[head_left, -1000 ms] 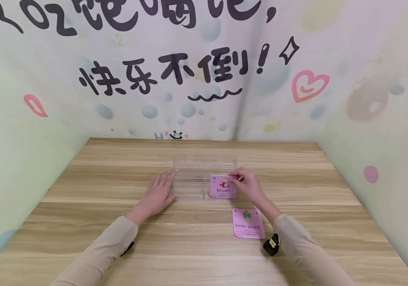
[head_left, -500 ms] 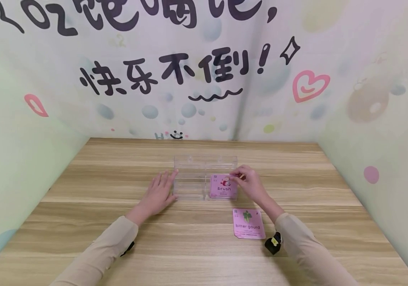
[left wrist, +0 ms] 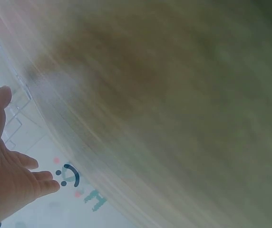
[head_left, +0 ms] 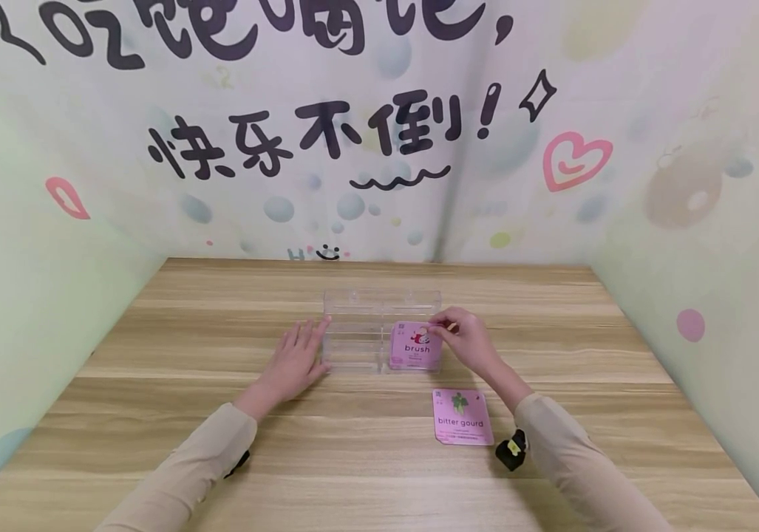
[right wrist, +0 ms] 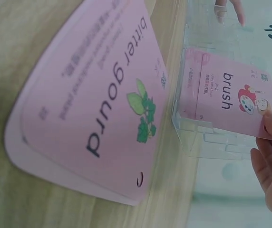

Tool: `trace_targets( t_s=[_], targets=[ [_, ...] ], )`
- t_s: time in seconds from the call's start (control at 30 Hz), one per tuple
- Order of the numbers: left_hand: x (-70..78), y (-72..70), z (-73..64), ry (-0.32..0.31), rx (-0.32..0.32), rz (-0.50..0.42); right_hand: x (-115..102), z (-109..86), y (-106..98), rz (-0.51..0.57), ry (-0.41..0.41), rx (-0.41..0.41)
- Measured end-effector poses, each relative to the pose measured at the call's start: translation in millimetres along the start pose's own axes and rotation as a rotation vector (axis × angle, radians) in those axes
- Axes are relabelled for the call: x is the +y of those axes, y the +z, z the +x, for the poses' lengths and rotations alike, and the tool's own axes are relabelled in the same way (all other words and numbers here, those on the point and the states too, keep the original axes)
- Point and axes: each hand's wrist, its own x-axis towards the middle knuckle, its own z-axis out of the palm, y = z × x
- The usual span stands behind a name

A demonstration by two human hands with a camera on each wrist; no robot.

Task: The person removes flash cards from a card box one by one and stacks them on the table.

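Observation:
A clear plastic rack point(head_left: 353, 347) with two columns of stepped slots stands on the table. My right hand point(head_left: 468, 343) pinches a pink card marked "brush" point(head_left: 416, 346) by its upper right corner, thumb in front. The card leans upright in the rack's right column; in the right wrist view, a pink strip point(right wrist: 191, 85) shows behind the clear front lip at its foot. My left hand point(head_left: 294, 362) lies with fingers extended against the rack's left side, its fingertips right at the edge. A pink "bitter gourd" card point(head_left: 462, 417) lies on the table in front of my right hand.
In the right wrist view, the "bitter gourd" card point(right wrist: 98, 99) looks like the top of a stack. A black wrist strap point(head_left: 511, 451) sits at my right sleeve. The wooden table point(head_left: 352, 465) ends at a printed wall cloth point(head_left: 253, 222).
The "brush" card has risen slightly in the rack, and my right hand has shifted a little up and right with it. My left hand stays in place.

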Motion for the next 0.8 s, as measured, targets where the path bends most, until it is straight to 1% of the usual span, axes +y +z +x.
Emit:
trace_targets(
  t_s=[0.27, 0.53, 0.7, 0.8],
  targets=[
    [-0.1, -0.2, -0.6, -0.007, -0.006, -0.007, -6, 2.3, -3, 0.05, 0.01, -0.012],
    [0.1, 0.3, -0.7, -0.008, -0.005, -0.014, -15, 2.3, -10, 0.123, 0.07, -0.034],
    [-0.3, 0.8, -0.5, -0.005, -0.005, -0.016, -17, 2.2, -13, 0.152, 0.062, -0.026],
    [-0.6, 0.9, -0.2, -0.003, -0.006, -0.014, -20, 2.5, -15, 0.145, 0.055, -0.02]
  ],
)
